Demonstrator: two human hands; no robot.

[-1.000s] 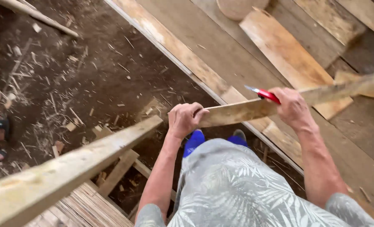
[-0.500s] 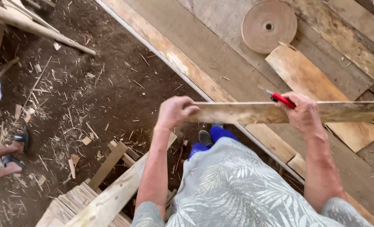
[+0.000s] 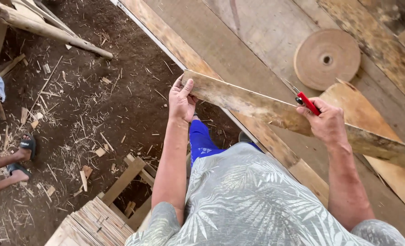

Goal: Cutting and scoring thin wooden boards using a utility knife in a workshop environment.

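Note:
I hold a long, rough wooden plank (image 3: 252,104) level in front of me, slanting from upper left down to the right edge. My left hand (image 3: 182,100) grips its near left end, fingers spread over the end. Further along the same plank, my right hand (image 3: 327,123) clasps the wood together with a red-handled tool (image 3: 308,103) that sticks out above my knuckles. Below me are my patterned grey shirt and blue trousers (image 3: 201,141).
A round wooden disc with a centre hole (image 3: 327,58) lies on the plank platform (image 3: 239,41) ahead. Dirt ground strewn with wood chips (image 3: 97,105) is at left, with a pole (image 3: 52,32), stacked slats (image 3: 93,223), and another person's sandalled feet (image 3: 22,155).
The plank has swung so its left end now sits at my left hand. The view has shifted, bringing the disc further down and right. Both hands keep their hold.

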